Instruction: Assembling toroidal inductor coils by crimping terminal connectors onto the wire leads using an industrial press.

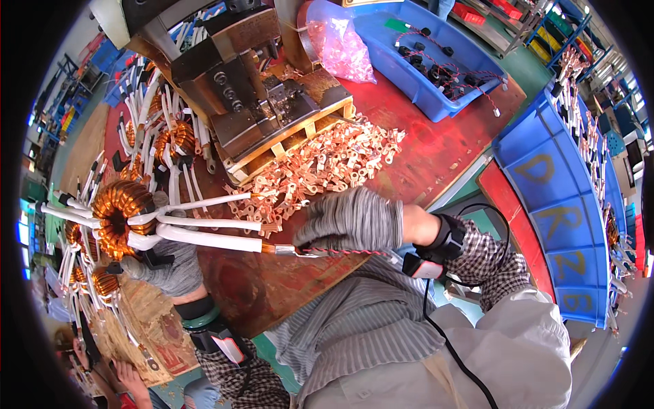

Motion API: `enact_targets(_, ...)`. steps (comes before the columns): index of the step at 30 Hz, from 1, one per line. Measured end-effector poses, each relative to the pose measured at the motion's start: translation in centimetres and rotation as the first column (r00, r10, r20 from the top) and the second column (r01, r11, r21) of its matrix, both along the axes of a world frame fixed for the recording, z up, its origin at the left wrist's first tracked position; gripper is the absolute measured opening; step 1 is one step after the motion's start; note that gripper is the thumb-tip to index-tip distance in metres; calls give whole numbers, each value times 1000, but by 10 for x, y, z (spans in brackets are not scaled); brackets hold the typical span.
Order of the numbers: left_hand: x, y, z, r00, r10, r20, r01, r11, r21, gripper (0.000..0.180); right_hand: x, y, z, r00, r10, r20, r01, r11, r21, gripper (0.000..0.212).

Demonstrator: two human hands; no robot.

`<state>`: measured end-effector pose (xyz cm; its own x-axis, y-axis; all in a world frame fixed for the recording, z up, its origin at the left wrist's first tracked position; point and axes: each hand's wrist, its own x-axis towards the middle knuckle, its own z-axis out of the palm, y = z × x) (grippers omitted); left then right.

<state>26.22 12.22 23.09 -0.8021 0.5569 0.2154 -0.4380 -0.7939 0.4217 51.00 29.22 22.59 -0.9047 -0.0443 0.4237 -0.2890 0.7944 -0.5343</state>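
My left hand (170, 269), in a grey knit glove, is closed around the white-sleeved leads beside a copper-wound ring coil (122, 217). Several white leads (211, 235) stretch from the coil to the right, with bare copper at their tips. At the end of the thickest lead sits a silvery metal terminal (285, 250). My right hand (354, 221), gloved alike, has its fingers closed at that terminal's far end; the fingertips are partly hidden. A thin twisted red-and-black wire (347, 252) passes just under the right hand.
A pile of copper lugs (327, 160) covers the red tabletop (429, 146) by a dark metal press (238, 88). Farther back are a pink plastic bag (340, 44) and a blue bin (436, 61). More coils (174, 140) lie left; a large blue crate (558, 204) stands right.
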Motion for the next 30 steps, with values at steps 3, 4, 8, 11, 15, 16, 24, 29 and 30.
enact_targets(3,-7,-8,-6,997,-80,0,79,993,82,80,-6,-6,11,994,-43,98,35,996,78,16)
enact_targets(4,-2,-7,-3,997,-79,-3,79,993,84,80,-4,-9,13,989,-74,127,62,993,96,14)
enact_targets(8,6,-5,6,973,-230,-2,229,966,119,79,13,-2,14,967,-249,-49,208,888,-410,13)
enact_targets(11,13,-1,7,997,-76,6,76,997,19,80,20,-6,24,952,-298,63,190,420,-887,10)
enact_targets(15,16,0,5,998,-65,-26,63,996,-57,90,6,-17,33,951,-302,66,181,370,-911,10)
enact_targets(16,17,1,7,998,-17,-66,10,994,-104,90,2,-17,32,953,-296,67,187,399,-898,11)
enact_targets(24,18,4,9,995,-26,-99,11,989,-150,87,-7,-14,39,952,-306,-30,194,673,-714,11)
enact_targets(29,16,7,6,989,-58,-135,37,987,-154,94,-8,-5,41,951,-294,-96,181,782,-596,11)
enact_targets(30,15,7,5,989,-58,-132,37,987,-154,94,-9,0,41,954,-251,-163,151,873,-464,12)
